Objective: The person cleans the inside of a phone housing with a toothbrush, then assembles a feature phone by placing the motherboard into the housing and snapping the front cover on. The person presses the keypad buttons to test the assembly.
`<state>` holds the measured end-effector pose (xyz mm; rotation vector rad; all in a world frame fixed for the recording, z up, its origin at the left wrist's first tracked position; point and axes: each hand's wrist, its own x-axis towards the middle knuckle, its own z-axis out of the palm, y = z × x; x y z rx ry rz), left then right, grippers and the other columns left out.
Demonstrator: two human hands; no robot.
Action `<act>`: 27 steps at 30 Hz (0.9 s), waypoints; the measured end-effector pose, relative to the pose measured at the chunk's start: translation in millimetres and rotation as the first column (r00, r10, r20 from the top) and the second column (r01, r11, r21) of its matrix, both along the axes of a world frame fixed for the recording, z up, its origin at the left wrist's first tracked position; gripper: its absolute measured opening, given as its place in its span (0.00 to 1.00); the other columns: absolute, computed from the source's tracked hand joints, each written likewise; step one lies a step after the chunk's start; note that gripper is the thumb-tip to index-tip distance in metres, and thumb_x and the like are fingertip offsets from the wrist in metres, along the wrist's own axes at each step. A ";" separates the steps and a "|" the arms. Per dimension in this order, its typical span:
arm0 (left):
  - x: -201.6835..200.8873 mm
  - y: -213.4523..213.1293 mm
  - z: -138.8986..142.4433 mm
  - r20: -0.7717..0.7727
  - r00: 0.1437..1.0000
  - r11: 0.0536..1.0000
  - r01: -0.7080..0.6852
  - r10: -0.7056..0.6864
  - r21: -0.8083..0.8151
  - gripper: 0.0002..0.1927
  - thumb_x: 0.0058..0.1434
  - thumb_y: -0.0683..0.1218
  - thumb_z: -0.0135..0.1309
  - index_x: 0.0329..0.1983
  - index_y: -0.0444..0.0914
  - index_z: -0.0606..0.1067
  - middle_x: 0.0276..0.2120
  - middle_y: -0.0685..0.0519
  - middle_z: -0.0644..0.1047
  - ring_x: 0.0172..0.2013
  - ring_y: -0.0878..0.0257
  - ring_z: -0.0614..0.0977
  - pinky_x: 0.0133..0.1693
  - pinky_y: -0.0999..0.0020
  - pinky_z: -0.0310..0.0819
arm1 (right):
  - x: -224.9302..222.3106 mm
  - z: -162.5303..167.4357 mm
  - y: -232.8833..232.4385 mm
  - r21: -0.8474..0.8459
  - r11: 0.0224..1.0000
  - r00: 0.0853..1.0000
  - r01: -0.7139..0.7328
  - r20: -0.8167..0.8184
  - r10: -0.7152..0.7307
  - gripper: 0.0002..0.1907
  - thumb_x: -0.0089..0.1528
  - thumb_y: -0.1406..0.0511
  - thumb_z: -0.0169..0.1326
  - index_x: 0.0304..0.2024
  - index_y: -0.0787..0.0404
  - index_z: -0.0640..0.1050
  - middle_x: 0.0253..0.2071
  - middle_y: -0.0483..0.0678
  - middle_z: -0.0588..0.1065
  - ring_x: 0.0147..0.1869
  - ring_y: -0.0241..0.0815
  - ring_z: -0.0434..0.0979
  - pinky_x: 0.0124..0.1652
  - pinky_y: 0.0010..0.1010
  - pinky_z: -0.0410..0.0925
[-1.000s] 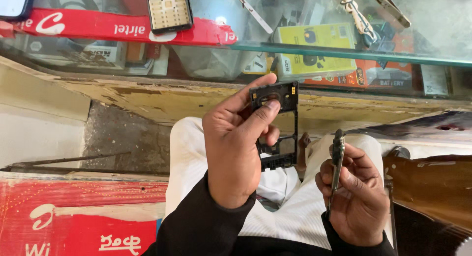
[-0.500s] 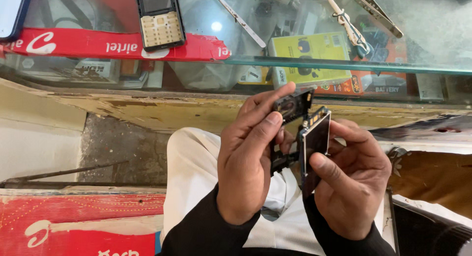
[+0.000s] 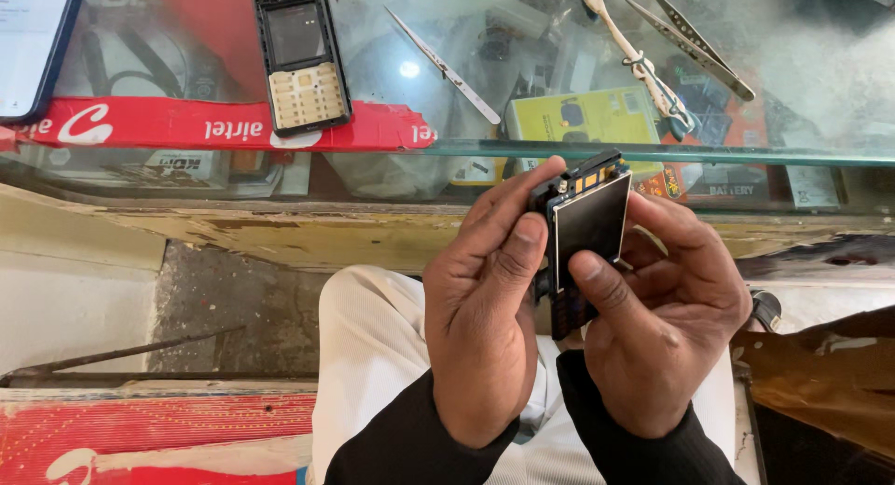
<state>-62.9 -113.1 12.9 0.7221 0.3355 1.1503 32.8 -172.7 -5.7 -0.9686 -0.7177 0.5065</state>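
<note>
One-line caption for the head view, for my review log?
Both hands, left hand and right hand, hold a bare phone board with screen below a glass counter bearing a phone housing and tweezers.

A single head-worn camera looks steeply down, close over the lap, with the glass bench (image 3: pixel 653 154) at the far edge.

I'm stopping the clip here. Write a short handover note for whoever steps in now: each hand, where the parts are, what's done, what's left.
Left hand: grips the phone body from the left, thumb on the screen edge.
Right hand: thumb presses the small display panel onto the body.
Glass counter: keypad front cover, tweezers, a thin metal tool, a toothbrush.
Done: display panel laid against the body.
Left: front cover not yet fitted.
</note>
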 end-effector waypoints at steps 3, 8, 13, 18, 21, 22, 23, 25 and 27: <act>-1.1 0.1 1.6 -0.068 0.997 1.000 -0.019 0.020 0.021 0.20 0.78 0.43 0.51 0.66 0.25 0.73 0.62 0.43 0.73 0.60 0.61 0.75 0.65 0.67 0.66 | 0.0 -0.5 2.5 0.019 1.000 0.999 0.011 0.046 -0.012 0.22 0.63 0.84 0.62 0.59 0.74 0.75 0.57 0.58 0.77 0.59 0.43 0.80 0.58 0.25 0.74; -6.7 1.1 6.4 -0.035 0.998 0.997 0.048 -0.046 0.056 0.20 0.77 0.44 0.52 0.65 0.26 0.70 0.61 0.46 0.72 0.59 0.63 0.74 0.68 0.67 0.66 | -3.4 5.6 3.1 -0.008 0.995 0.988 0.095 0.124 -0.093 0.21 0.61 0.82 0.64 0.55 0.73 0.76 0.57 0.56 0.76 0.59 0.40 0.80 0.58 0.24 0.75; -9.5 -7.2 9.9 -0.128 0.991 0.988 0.060 -0.041 0.144 0.26 0.74 0.38 0.55 0.72 0.26 0.66 0.60 0.45 0.76 0.58 0.62 0.79 0.62 0.67 0.74 | -7.4 17.6 -1.6 -0.086 0.975 0.955 0.204 0.238 -0.178 0.21 0.59 0.79 0.66 0.55 0.71 0.77 0.55 0.54 0.76 0.55 0.38 0.80 0.50 0.24 0.77; -7.4 -9.3 6.5 -0.102 0.991 0.996 0.086 -0.083 0.017 0.24 0.73 0.36 0.52 0.71 0.24 0.67 0.53 0.44 0.79 0.52 0.63 0.79 0.55 0.70 0.74 | -13.7 26.1 -1.7 -0.109 0.963 0.941 0.245 0.267 -0.209 0.20 0.61 0.78 0.67 0.54 0.70 0.78 0.55 0.54 0.75 0.55 0.39 0.81 0.52 0.27 0.79; -6.2 -10.7 6.1 -0.099 0.993 0.997 0.064 -0.061 0.031 0.23 0.74 0.36 0.51 0.70 0.25 0.67 0.54 0.44 0.79 0.53 0.64 0.79 0.58 0.70 0.74 | -16.0 31.4 -0.3 -0.146 0.943 0.915 0.298 0.324 -0.240 0.20 0.61 0.77 0.66 0.54 0.69 0.78 0.56 0.54 0.76 0.56 0.39 0.81 0.53 0.27 0.79; -5.5 -10.6 6.0 -0.116 0.992 0.998 0.053 -0.048 0.041 0.23 0.74 0.36 0.51 0.70 0.25 0.67 0.54 0.44 0.79 0.53 0.65 0.80 0.58 0.70 0.74 | -16.3 33.1 0.0 -0.167 0.930 0.901 0.327 0.352 -0.254 0.20 0.60 0.77 0.66 0.54 0.68 0.78 0.56 0.54 0.76 0.55 0.39 0.82 0.53 0.27 0.78; -5.0 -10.4 6.2 -0.114 0.992 0.998 0.055 -0.051 0.038 0.23 0.74 0.36 0.51 0.70 0.25 0.67 0.54 0.44 0.79 0.53 0.65 0.80 0.58 0.70 0.74 | -16.6 34.6 -0.1 -0.202 0.909 0.883 0.365 0.386 -0.269 0.20 0.59 0.76 0.67 0.53 0.67 0.78 0.56 0.54 0.77 0.55 0.39 0.82 0.52 0.27 0.78; -4.2 -10.4 6.9 -0.110 0.993 0.998 0.055 -0.051 0.032 0.22 0.74 0.36 0.51 0.70 0.25 0.67 0.54 0.44 0.79 0.53 0.65 0.80 0.58 0.71 0.74 | -15.7 37.0 -1.4 -0.244 0.863 0.825 0.442 0.489 -0.285 0.22 0.56 0.77 0.68 0.52 0.67 0.79 0.55 0.54 0.77 0.53 0.40 0.81 0.50 0.26 0.76; -3.1 -10.6 7.7 -0.110 0.993 0.999 0.037 -0.033 0.037 0.22 0.74 0.36 0.51 0.70 0.25 0.67 0.55 0.44 0.79 0.54 0.65 0.79 0.59 0.71 0.73 | -14.8 36.8 -3.1 -0.250 0.817 0.735 0.520 0.618 -0.279 0.24 0.53 0.77 0.70 0.52 0.68 0.79 0.52 0.55 0.78 0.51 0.41 0.78 0.49 0.27 0.72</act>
